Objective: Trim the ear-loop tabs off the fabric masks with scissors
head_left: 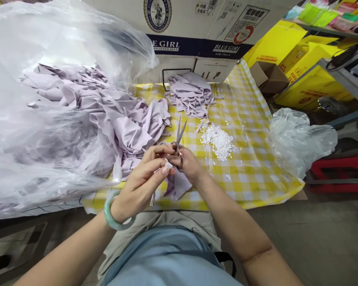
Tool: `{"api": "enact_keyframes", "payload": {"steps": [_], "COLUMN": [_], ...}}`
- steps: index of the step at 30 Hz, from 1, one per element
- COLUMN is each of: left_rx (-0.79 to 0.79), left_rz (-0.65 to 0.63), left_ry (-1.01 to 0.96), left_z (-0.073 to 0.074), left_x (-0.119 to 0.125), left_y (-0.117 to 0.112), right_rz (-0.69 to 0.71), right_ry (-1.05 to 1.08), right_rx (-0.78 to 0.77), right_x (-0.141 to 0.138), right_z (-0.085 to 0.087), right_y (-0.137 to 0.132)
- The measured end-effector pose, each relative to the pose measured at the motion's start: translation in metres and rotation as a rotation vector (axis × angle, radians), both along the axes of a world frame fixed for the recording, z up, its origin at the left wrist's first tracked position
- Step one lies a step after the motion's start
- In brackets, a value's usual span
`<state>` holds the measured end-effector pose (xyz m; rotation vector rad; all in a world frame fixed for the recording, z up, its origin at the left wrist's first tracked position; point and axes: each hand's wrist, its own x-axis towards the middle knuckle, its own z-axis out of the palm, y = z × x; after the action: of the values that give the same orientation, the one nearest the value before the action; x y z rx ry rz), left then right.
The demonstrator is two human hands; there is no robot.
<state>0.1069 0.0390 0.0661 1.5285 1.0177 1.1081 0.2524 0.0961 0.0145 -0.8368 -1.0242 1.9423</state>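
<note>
My left hand (147,178), with a green bangle on its wrist, pinches the edge of a small lilac fabric piece (177,184). The rest of that piece hangs down at the table's front edge. In my right hand (189,163) is a pair of scissors (179,137), fingers in the handles. The scissor blades point away from me and stand slightly apart. Both hands are close together, almost touching. A large heap of lilac fabric pieces (128,123) lies to the left. Beyond the scissors rests a smaller lilac pile (191,93). Small white bits (219,142) are heaped to the right.
A yellow checked cloth (250,159) covers the table. Clear plastic sheeting (47,35) surrounds the left heap. A Blue Girl beer carton (193,28) stands at the back. On the right are a clear plastic bag (301,139), a shelf, yellow boxes (274,39) and a red stool (343,171).
</note>
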Motion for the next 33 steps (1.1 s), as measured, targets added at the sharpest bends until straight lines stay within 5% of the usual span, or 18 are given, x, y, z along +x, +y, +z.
{"api": "enact_keyframes", "payload": {"steps": [6, 11, 14, 33], "left_rx": [-0.271, -0.274, -0.248, 0.007], "left_rz": [0.074, 0.093, 0.062, -0.042], "left_ry": [-0.381, -0.271, -0.159, -0.013], "left_z": [-0.022, -0.028, -0.027, -0.024], "left_x": [0.021, 0.029, 0.034, 0.044], "left_y": [0.004, -0.002, -0.004, -0.005], "right_rz": [-0.052, -0.078, -0.038, -0.008], "right_ry": [-0.210, -0.811, -0.977, -1.009], "right_rx": [0.066, 0.527, 0.680, 0.762], "right_x": [0.016, 0.064, 0.076, 0.079], "right_z": [-0.012, 0.008, 0.014, 0.014], "right_y": [-0.030, -0.045, -0.055, -0.059]}}
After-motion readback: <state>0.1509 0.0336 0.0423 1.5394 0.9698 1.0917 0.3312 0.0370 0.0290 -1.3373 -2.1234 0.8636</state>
